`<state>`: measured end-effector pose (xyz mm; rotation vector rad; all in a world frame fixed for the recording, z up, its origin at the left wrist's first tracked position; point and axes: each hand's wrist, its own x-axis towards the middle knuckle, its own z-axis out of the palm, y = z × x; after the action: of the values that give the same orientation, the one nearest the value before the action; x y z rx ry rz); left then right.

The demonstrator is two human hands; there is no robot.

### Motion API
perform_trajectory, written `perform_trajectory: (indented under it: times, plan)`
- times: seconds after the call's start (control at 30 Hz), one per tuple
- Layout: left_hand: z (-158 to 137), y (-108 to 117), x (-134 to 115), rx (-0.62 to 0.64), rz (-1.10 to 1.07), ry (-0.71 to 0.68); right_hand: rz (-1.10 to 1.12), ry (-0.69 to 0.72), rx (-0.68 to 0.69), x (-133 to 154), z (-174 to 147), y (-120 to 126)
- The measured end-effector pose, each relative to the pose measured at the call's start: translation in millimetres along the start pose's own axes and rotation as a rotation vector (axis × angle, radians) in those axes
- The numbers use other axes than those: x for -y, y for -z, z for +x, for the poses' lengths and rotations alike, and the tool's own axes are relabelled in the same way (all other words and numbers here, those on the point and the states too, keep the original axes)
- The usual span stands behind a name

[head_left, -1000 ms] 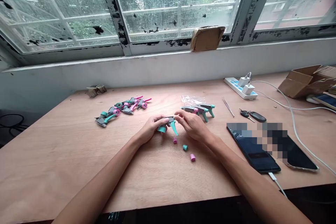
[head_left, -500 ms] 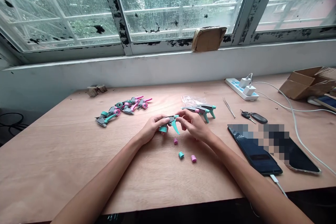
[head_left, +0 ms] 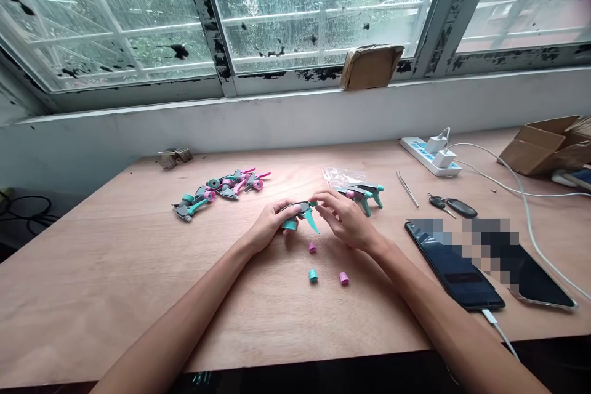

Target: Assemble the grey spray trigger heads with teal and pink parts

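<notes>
My left hand (head_left: pixel 271 225) is closed around a grey and teal trigger sprayer head (head_left: pixel 302 209), whose teal trigger points down toward me. At its front end, the fingertips of my right hand (head_left: pixel 346 218) pinch the small teal nozzle (head_left: pixel 313 203); they partly hide it. Below the hands lie a small pink cap (head_left: pixel 312 247), a teal cap (head_left: pixel 313 276) and another pink cap (head_left: pixel 344 278). Just beyond my right hand rest a few grey sprayer heads with teal triggers (head_left: pixel 367 192), partly covered by it.
Several grey, pink and teal sprayer heads (head_left: pixel 221 188) lie in a group at the back left. A clear plastic bag (head_left: pixel 344 176) is behind my right hand. Rightward are tweezers (head_left: pixel 407 189), keys (head_left: pixel 443 203), two phones (head_left: pixel 455 265), a power strip (head_left: pixel 429 157) with cables and a cardboard box (head_left: pixel 545 144).
The teal cap on the table has shifted a little left and turned more upright. My right fingers have changed position slightly at the nozzle. The whole view has shifted a little.
</notes>
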<state>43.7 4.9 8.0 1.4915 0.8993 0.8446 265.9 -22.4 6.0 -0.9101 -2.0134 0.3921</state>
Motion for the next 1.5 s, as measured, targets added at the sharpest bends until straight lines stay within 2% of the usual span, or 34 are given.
perform_trajectory:
  times: [0.23,0.43,0.63,0.93,1.17,1.5]
  plan:
    - [-3.6,1.1,-2.5,0.045,0.034,0.018,0.027,-0.011,-0.027,-6.9,1.0,-3.0]
    - [-7.5,-1.2,-4.5,0.098,0.072,0.048,-0.109,-0.035,-0.016,-5.1,1.2,-1.6]
    - [-3.0,-1.4,-1.6,0.05,0.008,0.018,-0.068,-0.039,-0.012,0.6,-0.9,2.4]
    - [-3.9,0.8,-2.4,0.071,0.012,0.035,0.0,-0.081,0.07,-6.0,-0.9,-1.4]
    - [-5.7,0.7,-5.2,0.123,0.022,0.101,-0.163,-0.095,0.154,-10.4,-2.5,-4.0]
    - [-0.6,1.0,-0.1,0.07,-0.144,0.072,0.001,-0.014,0.038,-0.4,-2.1,-5.1]
